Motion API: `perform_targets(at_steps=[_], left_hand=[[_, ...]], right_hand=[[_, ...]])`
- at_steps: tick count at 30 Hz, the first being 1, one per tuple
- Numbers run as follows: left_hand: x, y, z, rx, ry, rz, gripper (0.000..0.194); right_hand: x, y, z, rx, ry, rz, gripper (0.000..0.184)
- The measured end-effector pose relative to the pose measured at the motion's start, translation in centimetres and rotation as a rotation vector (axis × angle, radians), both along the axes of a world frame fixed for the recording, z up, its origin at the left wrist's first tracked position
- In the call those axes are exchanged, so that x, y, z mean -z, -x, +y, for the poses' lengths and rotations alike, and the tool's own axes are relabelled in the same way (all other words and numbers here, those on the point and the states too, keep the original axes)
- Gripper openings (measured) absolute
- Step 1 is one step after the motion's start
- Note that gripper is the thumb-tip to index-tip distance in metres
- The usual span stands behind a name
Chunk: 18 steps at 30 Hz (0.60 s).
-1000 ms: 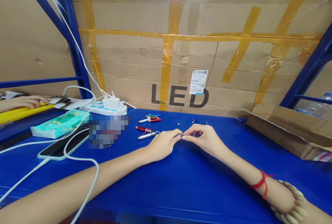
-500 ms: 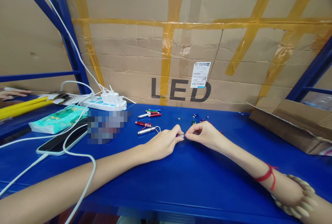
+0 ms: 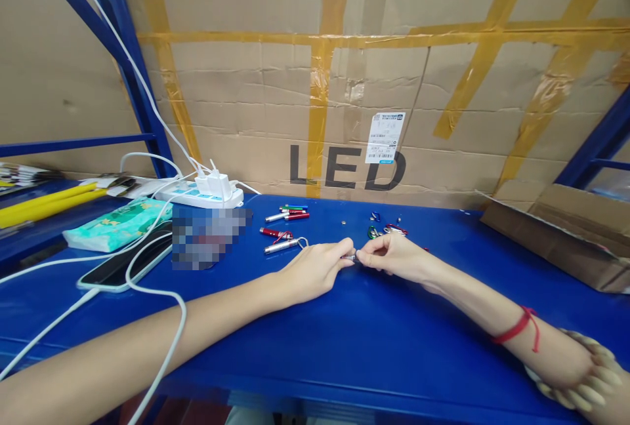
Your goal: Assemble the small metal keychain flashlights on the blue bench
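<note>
Over the middle of the blue shelf, my left hand (image 3: 315, 271) grips a small metal penlight (image 3: 350, 257), mostly hidden by my fingers. Facing it, my right hand (image 3: 394, 256) pinches the penlight's exposed end between thumb and fingertips. To the left of my left hand lie a silver penlight (image 3: 281, 246) with a loop and a red one (image 3: 270, 233). Behind these is a small pile of penlights (image 3: 288, 216) in silver, red, green and blue. Just beyond my right hand sit a green carabiner clip (image 3: 373, 233), a red clip (image 3: 395, 228) and a blue clip (image 3: 375, 216).
A white power strip (image 3: 207, 197) with chargers stands at the back left. White cables cross a phone (image 3: 125, 264) and my left forearm. A green tissue pack (image 3: 115, 223) and yellow rods (image 3: 49, 205) lie left. An open cardboard box (image 3: 556, 241) is right; taped cardboard (image 3: 246, 97) closes the back.
Both hands keep their hold on the penlight, with slight finger movement at its end. The view has shifted a little. Another person's hand at the far left is out of sight now.
</note>
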<state>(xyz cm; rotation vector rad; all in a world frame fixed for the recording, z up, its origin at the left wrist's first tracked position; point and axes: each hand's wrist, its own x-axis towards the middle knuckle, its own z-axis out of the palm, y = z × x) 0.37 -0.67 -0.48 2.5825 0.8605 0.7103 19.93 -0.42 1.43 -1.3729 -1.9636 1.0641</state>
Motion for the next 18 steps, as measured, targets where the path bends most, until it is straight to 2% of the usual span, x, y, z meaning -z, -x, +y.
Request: perform_targets(at_steps=[3,6,11,13,18], left_hand=[[0.04,0.02,0.10,0.017,0.018,-0.033,0.005],[0.15,0.08,0.25,0.027,0.033,-0.065,0.010],[-0.04,-0.04,0.20,-0.044,0.029,-0.109,0.011],[-0.22,-0.17,0.14,-0.073,0.044,-0.153,0.010],[-0.46,-0.41,0.17,-0.098,0.102,-0.217,0.013]], right_hand=[[-0.29,0.14,-0.18,0.034,0.049,0.030,0.040],[-0.36,0.25,-0.23,0.057,0.067,0.059,0.039],[-0.69,0.72,-0.31,0.111,0.019,0.086,0.042],[-0.89,0.90,-0.36,0.138,-0.043,0.095,0.043],[-1.05,0.59,-0.09,0.155,-0.318,0.087,0.039]])
